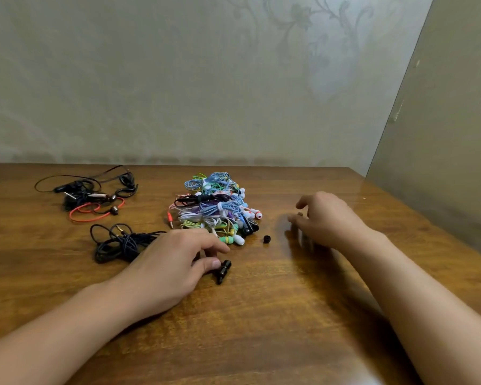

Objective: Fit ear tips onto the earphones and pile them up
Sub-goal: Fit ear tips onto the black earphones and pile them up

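Note:
A pile of coiled colourful earphones (215,208) lies mid-table. My left hand (172,263) rests on the wood in front of it, thumb and fingers pinching a black earbud (223,270) whose dark cable (117,241) trails off to the left. One loose black ear tip (266,239) sits just right of the pile. My right hand (324,218) hovers blurred to the right of that tip, fingers bent down, with a tiny dark object near its fingertips; whether it holds it I cannot tell.
A tangle of black and red earphones (90,195) lies at the back left of the wooden table (261,315). A patterned wall stands behind the table, and a second wall closes in past the table's right edge.

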